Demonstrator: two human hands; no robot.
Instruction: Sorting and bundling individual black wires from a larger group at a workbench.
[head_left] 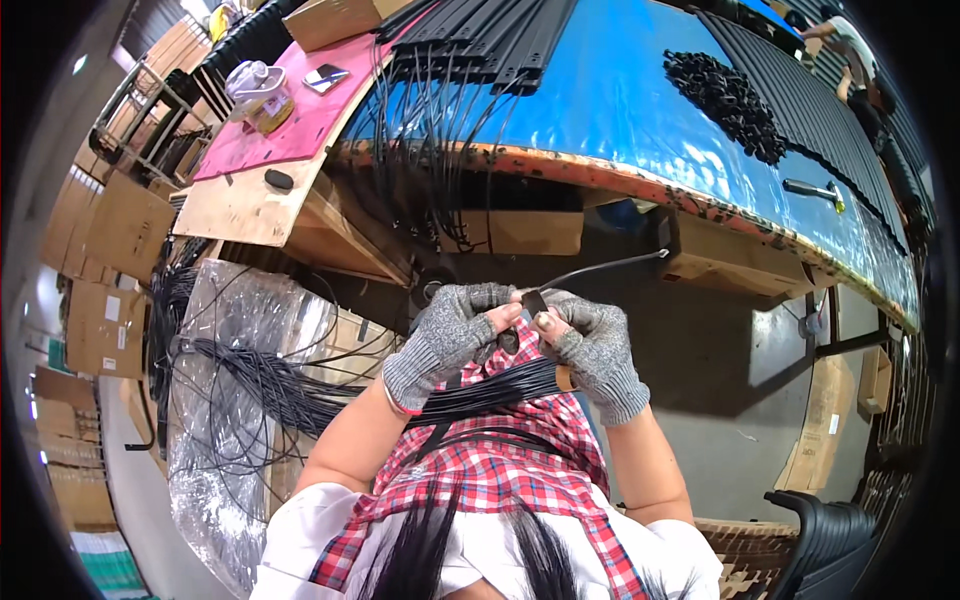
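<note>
My left hand (462,325) and my right hand (592,340), both in grey fingerless gloves, meet in front of my lap. Their fingers pinch a small dark flat piece (535,303) between them. A black cable (610,264) runs from this spot out to the right, ending in a pale tip. Whether the cable is fixed to the piece is hidden by my fingers. Below my wrists a thick bundle of black cables (470,396) lies across my lap, over a red checked apron (490,460). Another small dark part (508,343) shows under my left fingers, too unclear to name.
Ahead stands a blue-covered table (610,90) bearing long black strips (490,45), a heap of small black parts (725,100) and a hammer (812,188). At left, a pink-topped board (270,140) carries a phone (325,78) and a plastic tub (262,98). Cardboard boxes (128,225) are stacked beyond.
</note>
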